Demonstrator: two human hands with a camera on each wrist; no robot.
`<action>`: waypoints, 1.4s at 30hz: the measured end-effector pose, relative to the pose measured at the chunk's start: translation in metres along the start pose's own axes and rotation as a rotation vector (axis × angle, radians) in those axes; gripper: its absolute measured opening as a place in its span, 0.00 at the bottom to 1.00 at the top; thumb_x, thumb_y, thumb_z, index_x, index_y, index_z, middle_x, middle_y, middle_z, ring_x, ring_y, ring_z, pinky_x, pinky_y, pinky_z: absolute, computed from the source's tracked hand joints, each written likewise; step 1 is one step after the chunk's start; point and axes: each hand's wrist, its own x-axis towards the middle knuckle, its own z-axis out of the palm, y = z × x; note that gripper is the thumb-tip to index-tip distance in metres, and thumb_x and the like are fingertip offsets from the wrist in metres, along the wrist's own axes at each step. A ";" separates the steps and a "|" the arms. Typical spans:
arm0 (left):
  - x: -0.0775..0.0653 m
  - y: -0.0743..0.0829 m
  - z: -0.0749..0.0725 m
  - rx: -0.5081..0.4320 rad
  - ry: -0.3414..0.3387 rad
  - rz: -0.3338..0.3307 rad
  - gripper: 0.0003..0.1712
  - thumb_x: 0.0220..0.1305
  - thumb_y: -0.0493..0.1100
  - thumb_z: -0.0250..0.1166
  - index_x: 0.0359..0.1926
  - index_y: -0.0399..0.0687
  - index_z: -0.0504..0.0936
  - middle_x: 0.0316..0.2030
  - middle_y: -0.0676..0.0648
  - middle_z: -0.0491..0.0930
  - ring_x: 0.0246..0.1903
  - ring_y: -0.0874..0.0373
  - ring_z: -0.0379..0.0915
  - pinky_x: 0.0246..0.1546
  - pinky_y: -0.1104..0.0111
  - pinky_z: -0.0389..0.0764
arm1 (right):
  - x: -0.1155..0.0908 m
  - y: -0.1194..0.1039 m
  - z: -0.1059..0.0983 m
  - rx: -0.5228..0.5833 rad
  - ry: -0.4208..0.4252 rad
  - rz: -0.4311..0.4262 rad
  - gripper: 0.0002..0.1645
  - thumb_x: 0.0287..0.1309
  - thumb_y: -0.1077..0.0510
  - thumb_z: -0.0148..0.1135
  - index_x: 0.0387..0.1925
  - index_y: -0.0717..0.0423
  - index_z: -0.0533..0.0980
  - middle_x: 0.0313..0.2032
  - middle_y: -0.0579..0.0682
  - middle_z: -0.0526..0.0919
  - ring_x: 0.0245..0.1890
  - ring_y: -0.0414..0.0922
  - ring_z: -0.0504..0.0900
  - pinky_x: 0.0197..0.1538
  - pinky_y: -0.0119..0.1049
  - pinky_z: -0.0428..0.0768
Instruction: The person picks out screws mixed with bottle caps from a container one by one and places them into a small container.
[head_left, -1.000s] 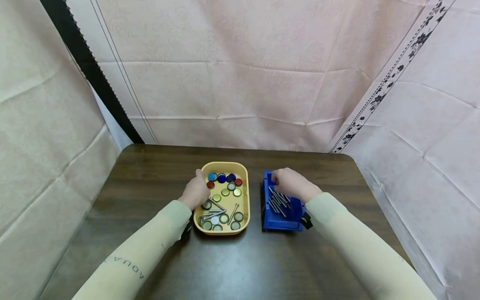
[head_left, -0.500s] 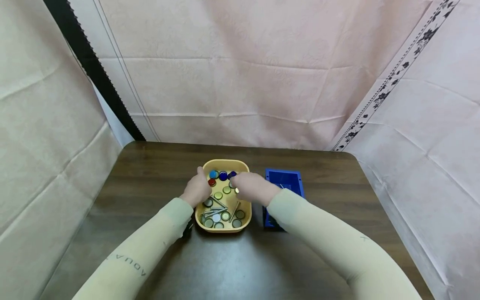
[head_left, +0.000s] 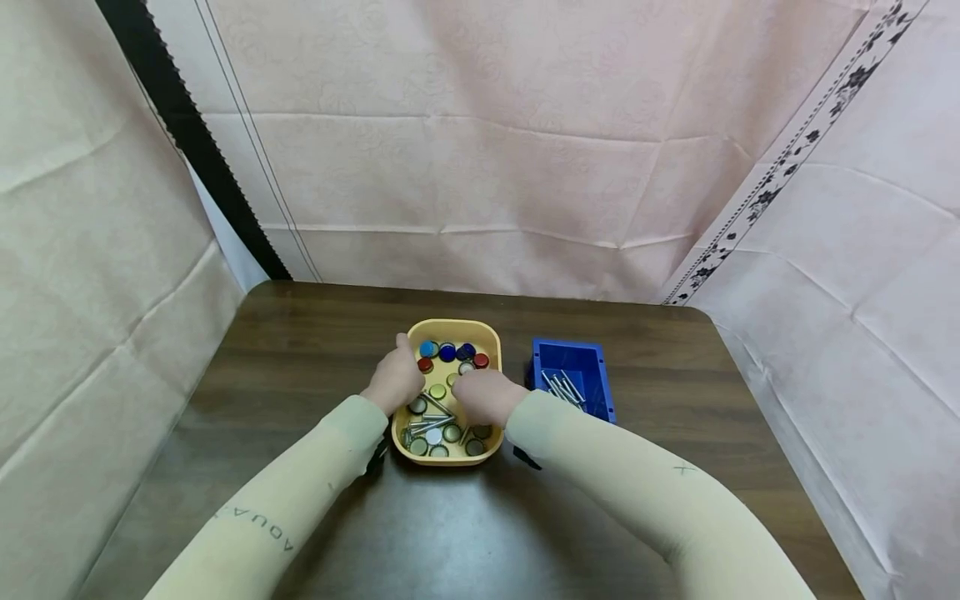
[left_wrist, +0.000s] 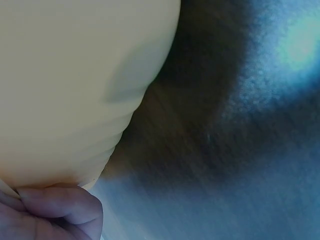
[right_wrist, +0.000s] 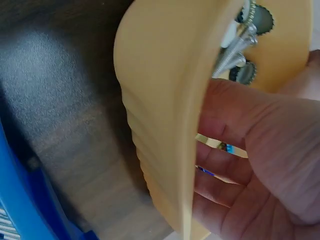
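A pale yellow tray [head_left: 491, 337] holds bottle caps [head_left: 447, 352] in blue, red and gold, and several long metal screws [head_left: 431, 422]. At its left side my left hand [head_left: 395, 379] grips the rim, with curled fingers against the tray wall [left_wrist: 75, 90] in the left wrist view. My right hand [head_left: 486, 396] reaches over the right rim into the tray. In the right wrist view its thumb [right_wrist: 225, 107] stands apart from its fingers [right_wrist: 215, 187], while the fingertips are hidden behind the rim. Caps and screws lie close beyond the thumb.
Right of the tray stands a blue bin [head_left: 566, 343] with several screws [head_left: 562, 388] in it; the right sleeve covers its front part. Both stand on a dark wooden table [head_left: 315, 333], with pale cloth hanging behind and at the sides.
My right hand has left the blue bin, moved left over the yellow tray and then slightly lower into it. My left hand keeps its grip on the tray's left rim.
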 end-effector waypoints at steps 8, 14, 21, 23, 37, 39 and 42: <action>0.001 -0.003 0.002 0.000 0.009 0.004 0.53 0.62 0.33 0.57 0.74 0.42 0.29 0.36 0.37 0.76 0.25 0.49 0.75 0.21 0.63 0.75 | 0.008 -0.005 0.005 -0.021 -0.040 0.017 0.09 0.50 0.59 0.72 0.29 0.49 0.78 0.28 0.44 0.76 0.28 0.43 0.73 0.34 0.34 0.75; -0.001 -0.003 0.003 -0.004 0.008 -0.011 0.53 0.62 0.34 0.58 0.74 0.42 0.30 0.41 0.35 0.77 0.29 0.49 0.76 0.22 0.62 0.77 | 0.010 -0.008 0.006 -0.016 -0.051 0.014 0.07 0.52 0.59 0.69 0.28 0.49 0.77 0.28 0.44 0.76 0.28 0.43 0.74 0.34 0.35 0.75; -0.001 -0.002 0.003 -0.003 0.011 0.003 0.51 0.62 0.33 0.58 0.73 0.41 0.33 0.40 0.35 0.76 0.29 0.48 0.76 0.23 0.62 0.77 | 0.006 -0.008 0.005 -0.015 -0.067 0.010 0.02 0.61 0.58 0.62 0.33 0.49 0.80 0.30 0.44 0.78 0.30 0.42 0.75 0.40 0.37 0.77; -0.001 -0.001 0.003 -0.004 0.011 0.002 0.51 0.61 0.33 0.58 0.73 0.41 0.33 0.40 0.36 0.76 0.29 0.48 0.76 0.23 0.62 0.77 | 0.005 -0.008 0.005 -0.016 -0.064 0.008 0.02 0.62 0.58 0.62 0.33 0.49 0.80 0.30 0.44 0.78 0.30 0.42 0.75 0.41 0.37 0.77; -0.004 0.002 0.000 -0.020 -0.001 -0.014 0.53 0.61 0.33 0.59 0.74 0.42 0.30 0.40 0.35 0.75 0.29 0.48 0.76 0.21 0.62 0.78 | 0.003 -0.005 0.010 0.030 0.013 0.001 0.11 0.60 0.62 0.60 0.22 0.48 0.74 0.26 0.44 0.76 0.27 0.44 0.73 0.35 0.35 0.73; -0.004 0.002 -0.001 -0.016 -0.002 -0.014 0.53 0.62 0.33 0.59 0.74 0.42 0.30 0.40 0.35 0.75 0.29 0.48 0.76 0.22 0.62 0.78 | 0.002 -0.005 0.009 0.041 0.010 0.008 0.10 0.60 0.61 0.60 0.24 0.48 0.75 0.27 0.44 0.76 0.27 0.44 0.73 0.35 0.36 0.73; -0.005 0.003 -0.001 -0.012 -0.001 -0.013 0.53 0.62 0.33 0.58 0.74 0.42 0.29 0.39 0.36 0.76 0.28 0.48 0.76 0.21 0.62 0.77 | 0.001 -0.006 0.009 0.048 0.010 0.001 0.09 0.63 0.60 0.58 0.26 0.47 0.77 0.27 0.43 0.76 0.28 0.43 0.74 0.36 0.35 0.73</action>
